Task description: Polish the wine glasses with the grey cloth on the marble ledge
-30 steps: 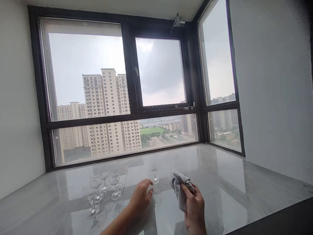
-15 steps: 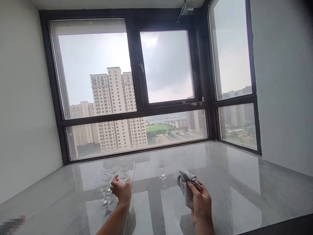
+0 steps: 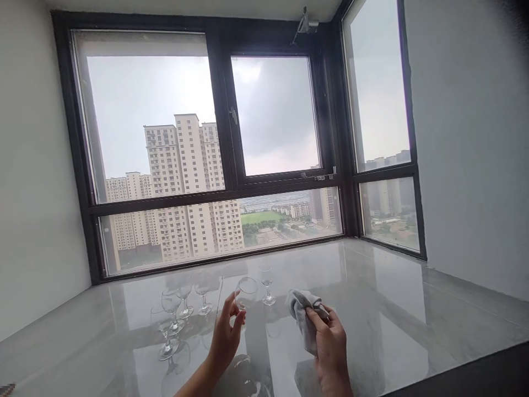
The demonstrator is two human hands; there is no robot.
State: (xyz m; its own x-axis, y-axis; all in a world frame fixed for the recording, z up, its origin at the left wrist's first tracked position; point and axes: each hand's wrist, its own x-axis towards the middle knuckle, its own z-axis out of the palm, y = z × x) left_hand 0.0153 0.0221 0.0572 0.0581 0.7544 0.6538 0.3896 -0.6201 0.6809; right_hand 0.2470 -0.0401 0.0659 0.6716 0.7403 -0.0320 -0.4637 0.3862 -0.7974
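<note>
My left hand (image 3: pixel 230 328) is closed on a clear stemmed wine glass (image 3: pixel 247 291), held up off the sill with its bowl tilted; the fingers cover part of its stem. A folded grey cloth (image 3: pixel 305 322) is gripped in my right hand (image 3: pixel 330 336), to the right of the glass. One more wine glass (image 3: pixel 268 284) stands upright on the sill, just beyond my left hand. Several similar glasses stand in a group at the left, among them a near one (image 3: pixel 167 333) and a far one (image 3: pixel 204 295).
The glossy grey sill (image 3: pixel 372 309) reflects the window light. Dark window frames (image 3: pixel 223 196) border its back, and pale walls rise on the left and at the right (image 3: pixel 463 165). The sill's front edge (image 3: pixel 463 366) shows at lower right.
My left hand has moved right, away from the grouped glasses, and a wine glass now shows clearly in it. My right hand still holds the cloth. The camera view has shifted slightly.
</note>
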